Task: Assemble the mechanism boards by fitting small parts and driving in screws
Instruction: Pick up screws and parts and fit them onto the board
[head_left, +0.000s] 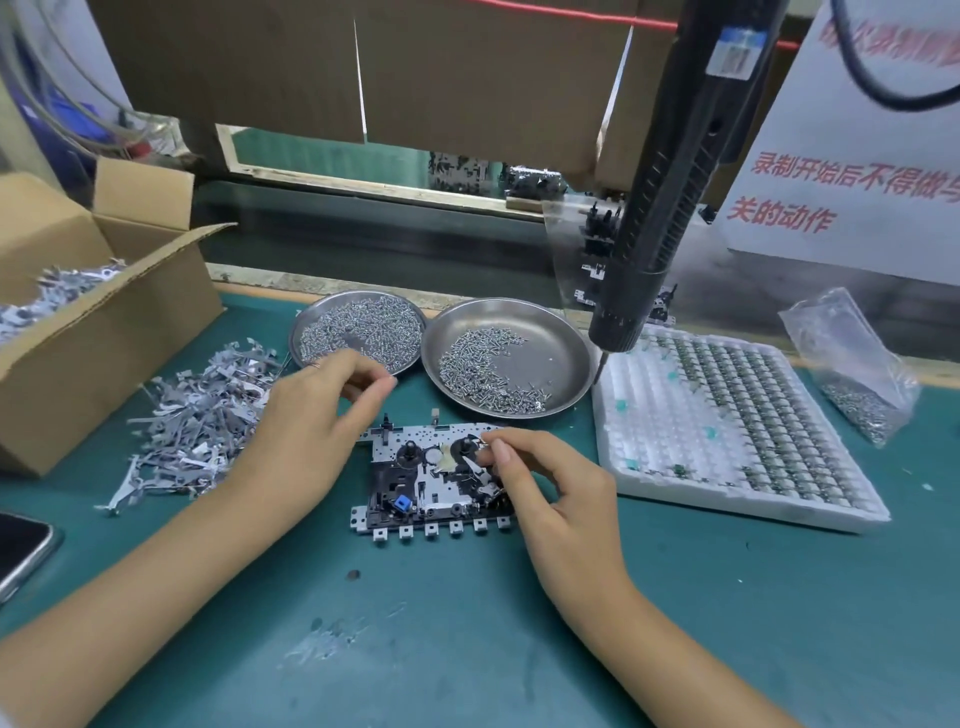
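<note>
A metal mechanism board (415, 486) with black hubs and a blue part lies flat on the green mat at the centre. My right hand (550, 493) rests on the board's right end and pinches a small metal part there between thumb and forefinger. My left hand (311, 415) hovers over the board's left edge, just in front of the left screw dish (358, 327); thumb and forefinger are pinched together, and what they hold is too small to see. A second dish of screws (506, 358) stands to the right. The black electric screwdriver (670, 187) hangs above the dishes.
A cardboard box (98, 312) of stamped metal pieces stands at the left, with a loose pile of them (202, 421) beside it. A white tray of small parts (727, 431) and a plastic bag of screws (857, 374) lie at the right. A phone (21, 551) lies at the left edge.
</note>
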